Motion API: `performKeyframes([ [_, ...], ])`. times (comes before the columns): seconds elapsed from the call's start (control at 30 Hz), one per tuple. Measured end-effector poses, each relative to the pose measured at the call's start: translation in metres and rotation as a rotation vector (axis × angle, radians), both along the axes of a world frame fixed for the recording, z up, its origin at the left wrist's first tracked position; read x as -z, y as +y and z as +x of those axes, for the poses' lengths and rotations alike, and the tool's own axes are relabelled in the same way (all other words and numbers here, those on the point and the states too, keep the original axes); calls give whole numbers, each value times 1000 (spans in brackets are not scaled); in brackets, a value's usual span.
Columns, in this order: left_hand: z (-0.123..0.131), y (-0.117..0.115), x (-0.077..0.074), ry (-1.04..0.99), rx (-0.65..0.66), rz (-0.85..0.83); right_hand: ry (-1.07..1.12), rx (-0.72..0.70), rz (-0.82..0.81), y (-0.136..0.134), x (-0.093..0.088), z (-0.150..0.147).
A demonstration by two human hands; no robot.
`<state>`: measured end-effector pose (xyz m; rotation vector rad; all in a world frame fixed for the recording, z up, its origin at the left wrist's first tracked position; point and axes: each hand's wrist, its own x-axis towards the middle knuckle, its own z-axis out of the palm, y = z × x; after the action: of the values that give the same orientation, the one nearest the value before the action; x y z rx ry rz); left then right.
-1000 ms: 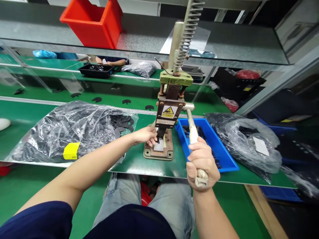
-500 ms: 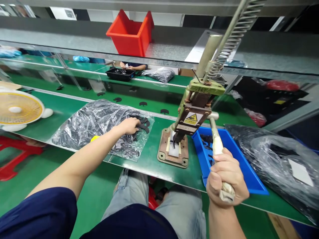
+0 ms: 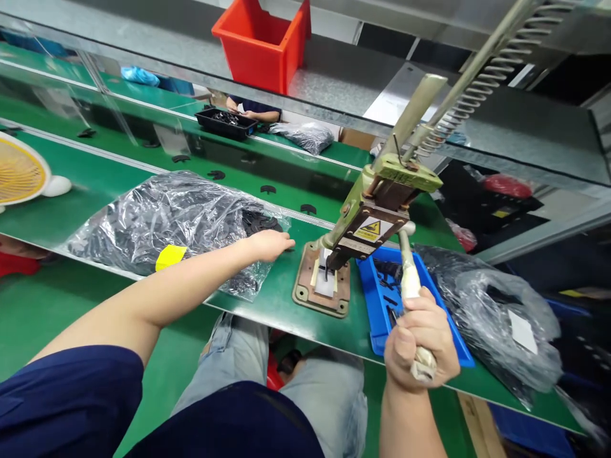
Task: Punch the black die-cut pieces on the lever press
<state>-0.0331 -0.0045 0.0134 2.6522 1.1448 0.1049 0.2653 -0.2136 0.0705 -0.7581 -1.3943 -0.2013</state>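
My left hand (image 3: 273, 245) is closed at the right edge of a clear plastic bag (image 3: 191, 219) of black curved parts (image 3: 260, 221). A bit of a small black part shows under its fingertips, mostly hidden by the hand. My right hand (image 3: 422, 340) is wrapped round the taped lever handle (image 3: 410, 280) of a green and brown hand press (image 3: 377, 213). Below the press head, a pale plate (image 3: 325, 284) lies on the rusty base (image 3: 310, 299), and a thin dark piece shows between head and plate.
Right of the press stands a blue bin (image 3: 377, 312) with black pieces, beside a large plastic bag (image 3: 506, 312). Behind lies a green belt with several black curved parts. Overhead, a shelf carries a red bin (image 3: 258, 54). A fan (image 3: 21, 168) stands left; a co-worker's arm (image 3: 262, 116) shows beyond.
My left hand has moved right from the parts in the bag towards the press, with its fingers drawn together. My right hand stays on the lever handle. The view has shifted.
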Motion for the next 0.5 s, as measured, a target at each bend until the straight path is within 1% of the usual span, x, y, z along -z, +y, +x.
performKeyframes([
  [0.07,10,-14,3,-76,46,-23,15,5,21,1,0,-2],
  [0.13,20,-25,9,-161,21,-68,22,8,17,0,0,-4],
  [0.23,26,-35,20,-281,-118,-177,12,3,-20,-2,-1,-4],
  [0.3,25,-39,24,-368,-201,-299,-2,-5,-30,-4,-2,-3],
  [0.37,25,-42,22,-473,-248,-472,-11,-11,-32,-4,-2,-3],
  [0.43,29,-43,15,-571,-265,-628,-8,-12,-26,-3,-2,-3],
  [0.5,40,-44,9,-627,-262,-711,-1,-12,-20,-3,-2,-3],
])
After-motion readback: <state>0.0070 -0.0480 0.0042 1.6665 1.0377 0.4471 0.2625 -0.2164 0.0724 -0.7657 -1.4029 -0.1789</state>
